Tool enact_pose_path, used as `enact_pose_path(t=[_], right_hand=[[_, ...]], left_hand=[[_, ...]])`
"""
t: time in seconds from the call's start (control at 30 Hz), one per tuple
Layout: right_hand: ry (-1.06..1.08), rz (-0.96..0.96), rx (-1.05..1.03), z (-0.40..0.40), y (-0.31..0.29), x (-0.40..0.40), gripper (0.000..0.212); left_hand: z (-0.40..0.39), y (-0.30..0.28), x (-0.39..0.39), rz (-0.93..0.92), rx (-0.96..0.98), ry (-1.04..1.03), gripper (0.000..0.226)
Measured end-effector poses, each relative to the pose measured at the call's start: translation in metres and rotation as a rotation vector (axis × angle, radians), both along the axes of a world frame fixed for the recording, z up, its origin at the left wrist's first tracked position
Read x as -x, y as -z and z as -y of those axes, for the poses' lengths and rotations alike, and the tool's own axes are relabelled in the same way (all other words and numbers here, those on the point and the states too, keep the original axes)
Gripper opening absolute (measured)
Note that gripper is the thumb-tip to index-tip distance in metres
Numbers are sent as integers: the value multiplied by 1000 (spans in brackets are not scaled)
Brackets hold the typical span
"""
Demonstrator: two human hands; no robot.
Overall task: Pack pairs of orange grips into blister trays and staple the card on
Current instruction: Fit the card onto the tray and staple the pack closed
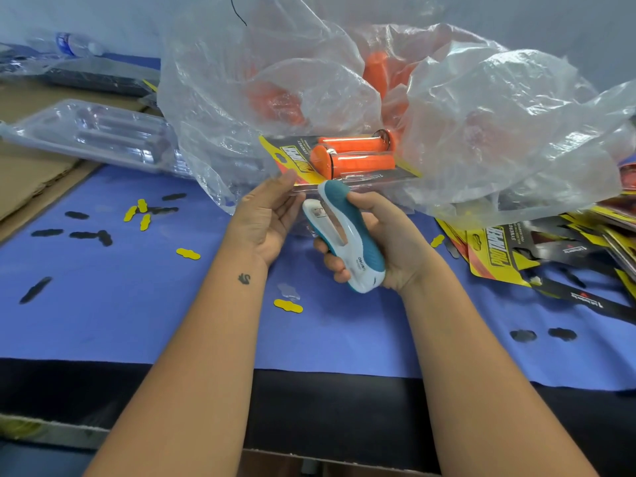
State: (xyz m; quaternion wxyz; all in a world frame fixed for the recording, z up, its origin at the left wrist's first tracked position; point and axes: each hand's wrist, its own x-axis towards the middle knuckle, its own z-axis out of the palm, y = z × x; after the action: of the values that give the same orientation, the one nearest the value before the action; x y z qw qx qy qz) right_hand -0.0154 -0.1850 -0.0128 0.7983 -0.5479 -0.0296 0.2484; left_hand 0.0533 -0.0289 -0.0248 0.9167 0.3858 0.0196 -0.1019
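2 grips [356,153], orange and ribbed, sit side by side in a clear tray [347,184] over its yellow-black card [292,158], held just in front of the crinkled bag [481,115]. Left hand [266,215] pinches the pack's near-left edge, thumb on top. Right hand [389,242] is wrapped around a teal-white stapler [344,235], nose at the tray's near rim. Stapling looks in hand: seat both layers fully in the throat, keep the pack flat, squeeze clear of the bulged pocket. Glossy spare cards [516,253] lie right, stiff empty trays [96,132] left.
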Motion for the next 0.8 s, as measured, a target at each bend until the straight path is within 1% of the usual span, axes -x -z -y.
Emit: enact_pose_path(t=[0.1, 0.2, 0.33, 0.47, 0.7, 0.8], right_hand=[[56, 65, 68, -2, 2, -2, 47], [133, 102, 47, -2, 3, -5, 46], [195, 118, -24, -2, 3, -7, 45], [230, 133, -80, -2, 3, -8, 47], [234, 152, -59, -5, 2, -8, 47], [234, 151, -76, -7, 1, -7, 49]], left_hand=[[0, 0, 1, 26, -75, 6, 3], [0, -1, 3, 63, -174, 5, 5], [-1, -3, 4, 42, -185, -23, 13], [-1, -4, 6, 69, -228, -12, 14], [2, -5, 10, 104, -295, -19, 23], [2, -5, 10, 110, -316, -34, 18]])
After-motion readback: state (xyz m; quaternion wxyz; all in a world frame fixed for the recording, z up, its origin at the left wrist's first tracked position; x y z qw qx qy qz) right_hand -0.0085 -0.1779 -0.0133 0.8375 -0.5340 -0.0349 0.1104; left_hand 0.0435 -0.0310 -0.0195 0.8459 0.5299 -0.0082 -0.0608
